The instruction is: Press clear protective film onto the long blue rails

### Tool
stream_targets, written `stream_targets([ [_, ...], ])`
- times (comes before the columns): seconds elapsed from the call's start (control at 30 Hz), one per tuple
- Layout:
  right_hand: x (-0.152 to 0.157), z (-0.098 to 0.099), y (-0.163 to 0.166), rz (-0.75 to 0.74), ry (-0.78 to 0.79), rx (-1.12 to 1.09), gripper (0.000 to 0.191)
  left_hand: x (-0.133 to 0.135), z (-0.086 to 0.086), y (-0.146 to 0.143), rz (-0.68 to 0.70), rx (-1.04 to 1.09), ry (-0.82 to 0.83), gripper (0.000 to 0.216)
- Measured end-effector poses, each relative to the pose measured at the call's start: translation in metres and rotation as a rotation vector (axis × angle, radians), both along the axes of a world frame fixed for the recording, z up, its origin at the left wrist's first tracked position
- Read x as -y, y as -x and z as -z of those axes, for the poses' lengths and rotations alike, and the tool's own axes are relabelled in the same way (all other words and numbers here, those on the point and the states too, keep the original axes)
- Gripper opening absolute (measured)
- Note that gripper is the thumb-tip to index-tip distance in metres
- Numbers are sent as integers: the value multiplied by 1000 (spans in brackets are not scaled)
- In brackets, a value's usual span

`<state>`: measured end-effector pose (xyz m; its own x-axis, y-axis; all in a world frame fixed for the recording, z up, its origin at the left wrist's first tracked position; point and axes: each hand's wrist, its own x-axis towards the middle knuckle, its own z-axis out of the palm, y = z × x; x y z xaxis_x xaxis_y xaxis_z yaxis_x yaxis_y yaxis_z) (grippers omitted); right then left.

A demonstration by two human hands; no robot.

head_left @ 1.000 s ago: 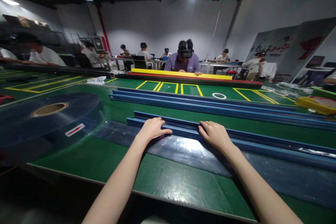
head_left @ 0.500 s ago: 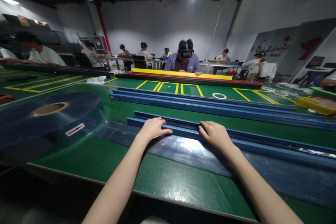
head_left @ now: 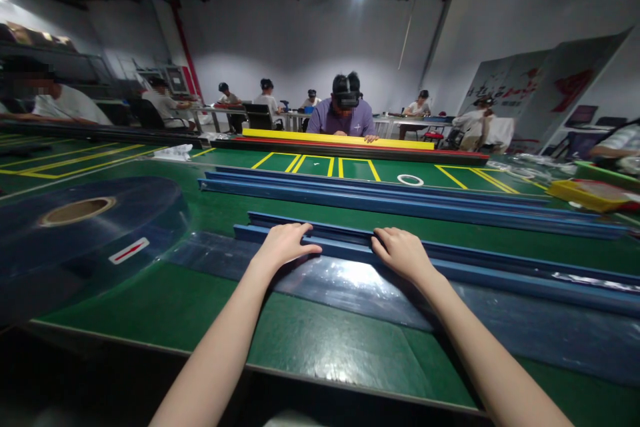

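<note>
A long blue channel profile [head_left: 345, 249] lies across the table in front of me, on top of a strip of clear plastic film [head_left: 350, 280]. My left hand [head_left: 285, 243] grips the profile near its left end, fingers over the rail and thumb stretched along the near side. Farther right, my right hand [head_left: 400, 252] is curled over the same profile, its fingertips partly hidden in the groove. The strip runs left to a large roll of the film [head_left: 150, 213], which has a white label with a red arrow.
Beyond lie more blue profiles [head_left: 360, 197] and a white ring [head_left: 410, 180]. Across the green table [head_left: 310, 340], a co-worker [head_left: 325, 117] in purple leans over a yellow bar [head_left: 290, 137]. A yellow tray [head_left: 585, 195] stands at right. Other people sit at desks behind.
My view has turned slightly right, so the whole scene sits a little farther left. Both hands keep their places on the blue channel profile.
</note>
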<state>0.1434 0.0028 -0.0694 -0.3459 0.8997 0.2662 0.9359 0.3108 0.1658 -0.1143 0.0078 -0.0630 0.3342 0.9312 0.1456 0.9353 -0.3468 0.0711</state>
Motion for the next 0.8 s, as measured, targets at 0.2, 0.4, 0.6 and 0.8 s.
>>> stream_targets([
  [0.2,0,-1,0,4,13,-2,38,1,1,0,-8,-9,-17,56],
  [0.4,0,-2,1,2,27,-2,39,1,0,0,-6,-21,-31,56],
  [0.6,1,-3,1,9,37,0,39,0,1,1,6,-23,-49,52],
  [0.8,1,-2,1,-2,25,1,39,2,-1,0,11,-31,-57,52],
])
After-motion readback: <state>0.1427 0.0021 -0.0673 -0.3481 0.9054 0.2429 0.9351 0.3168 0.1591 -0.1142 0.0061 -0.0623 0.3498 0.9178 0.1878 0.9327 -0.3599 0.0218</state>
